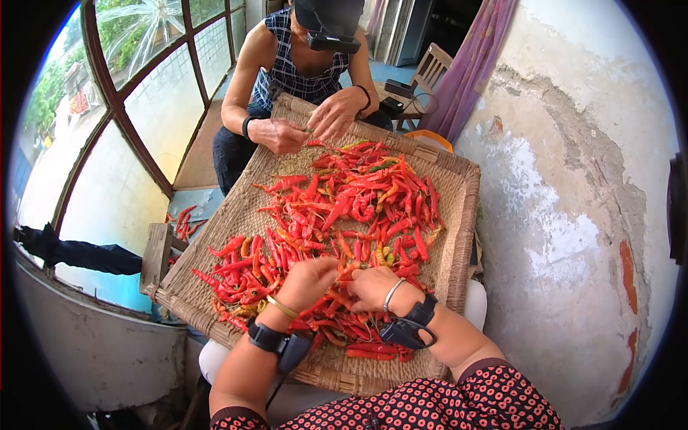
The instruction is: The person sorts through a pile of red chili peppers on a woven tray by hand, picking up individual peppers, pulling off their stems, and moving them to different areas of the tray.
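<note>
Red chili peppers (pixel 344 201) lie heaped across a shallow woven tray (pixel 451 279), with a few orange, yellow and green ones among them. Over the near half of the heap, my left hand (pixel 308 281) has its fingers closed at a red chili pepper (pixel 348 272). My right hand (pixel 374 288) meets it from the right, its fingers pinched at the same pepper. Both fingertips are partly hidden by the hands and surrounding peppers.
A person (pixel 308 64) sits across the tray, both hands at its far edge. Windows (pixel 158 107) stand left, with a dark folded umbrella (pixel 93 256) below. A peeling wall (pixel 566 215) rises right. More peppers (pixel 186 223) lie beyond the tray's left side. A wooden chair (pixel 433 68) stands behind.
</note>
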The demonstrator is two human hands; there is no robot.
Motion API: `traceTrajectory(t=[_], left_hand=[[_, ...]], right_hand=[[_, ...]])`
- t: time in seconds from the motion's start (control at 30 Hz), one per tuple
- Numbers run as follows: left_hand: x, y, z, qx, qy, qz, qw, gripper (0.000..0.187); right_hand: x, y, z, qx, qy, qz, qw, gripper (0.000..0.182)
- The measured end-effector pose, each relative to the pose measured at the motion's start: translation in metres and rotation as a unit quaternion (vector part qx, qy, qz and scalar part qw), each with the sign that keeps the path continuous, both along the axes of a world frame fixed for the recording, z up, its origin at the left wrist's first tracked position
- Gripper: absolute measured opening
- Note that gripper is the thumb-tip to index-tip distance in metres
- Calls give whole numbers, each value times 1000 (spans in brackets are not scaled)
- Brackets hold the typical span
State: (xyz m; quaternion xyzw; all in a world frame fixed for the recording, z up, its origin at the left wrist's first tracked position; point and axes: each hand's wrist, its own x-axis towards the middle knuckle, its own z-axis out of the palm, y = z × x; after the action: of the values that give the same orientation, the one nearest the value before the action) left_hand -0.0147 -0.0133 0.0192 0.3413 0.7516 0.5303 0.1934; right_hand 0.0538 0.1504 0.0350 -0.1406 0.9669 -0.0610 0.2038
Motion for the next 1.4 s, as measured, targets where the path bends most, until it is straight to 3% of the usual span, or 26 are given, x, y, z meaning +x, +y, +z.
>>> traceTrajectory(t=[0.03,0.1,0.23,0.33,0.4,0.43,0.5,0.53,0.67,0.73,0.83,0.87,0.93,1.03,1.17,1.27,1.33,1.37,1.4], left_hand=[[4,1,-2,0,0,0,1000,18],[9,3,-5,-84,158,-95,979,19],[12,5,-7,-177,178,-169,953,20],[14,6,8,-236,147,-140,950,24],[15,4,5,-170,183,-108,962,27],[15,3,4,-102,219,-77,967,30],[16,4,8,-44,233,-55,970,32],[16,5,11,14,246,-31,969,35],[17,5,15,26,224,-26,974,34],[13,2,5,-29,72,-103,992,36],[5,0,-1,-78,61,-143,985,32],[7,0,0,-78,61,-143,985,32],[14,0,5,36,-177,-157,971,26],[24,1,6,5,-257,-123,958,19],[16,-1,-1,-60,-222,-108,967,16],[10,-4,2,-108,-242,-109,958,15],[5,-8,9,-121,-222,-100,962,15],[-5,-7,8,-96,-195,-59,974,16],[-11,-7,3,31,-257,-11,966,16]], right_hand=[[0,-1,-2,0,0,0,1000,32],[-1,-2,-2,14,-20,-17,1000,32],[-2,6,-9,-1,-14,-34,999,30],[-7,15,-7,0,-7,-13,1000,27],[-8,23,-7,-187,12,-34,982,29],[-8,26,-6,-187,11,-34,982,29],[-8,31,-3,-392,-94,-89,911,26],[-7,32,0,-419,-135,-111,891,21],[-5,32,15,-479,-231,-115,839,21],[-4,33,14,-523,-259,-111,805,21],[-5,36,8,-567,-232,-159,774,23],[-5,38,7,-567,-232,-160,774,23],[-6,41,8,-543,-220,-176,791,25],[-1,37,1,-546,-225,-185,785,25],[-1,34,2,-550,-203,-156,795,24],[-3,37,-1,-541,-222,-199,786,23],[-7,42,-10,-472,-143,-163,855,22],[-12,44,-11,-471,-138,-160,856,22],[-11,43,-12,-423,-90,-128,893,24]])
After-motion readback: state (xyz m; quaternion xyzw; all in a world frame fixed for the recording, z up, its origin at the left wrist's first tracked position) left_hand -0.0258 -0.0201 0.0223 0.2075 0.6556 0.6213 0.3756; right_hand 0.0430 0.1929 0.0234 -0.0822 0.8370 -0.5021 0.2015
